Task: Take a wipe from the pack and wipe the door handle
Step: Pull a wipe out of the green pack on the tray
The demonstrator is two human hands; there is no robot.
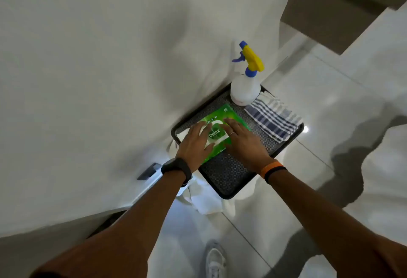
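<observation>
A green pack of wipes (217, 133) lies flat on a black tray (226, 178) set against a white door. My left hand (195, 144) rests on the pack's left side, fingers spread flat. On the pack's right side my right hand (241, 140) lies with its fingers extended and pressing down. Neither hand grips anything. A dark door handle (148, 172) sticks out from the door's edge, to the left of my left wrist.
A white spray bottle (245, 88) with a yellow and blue trigger stands at the tray's far corner. Beside it lies a folded blue-and-white striped cloth (273, 121). White cloth hangs under the tray. Glossy floor tiles and my white shoe (215, 260) are below.
</observation>
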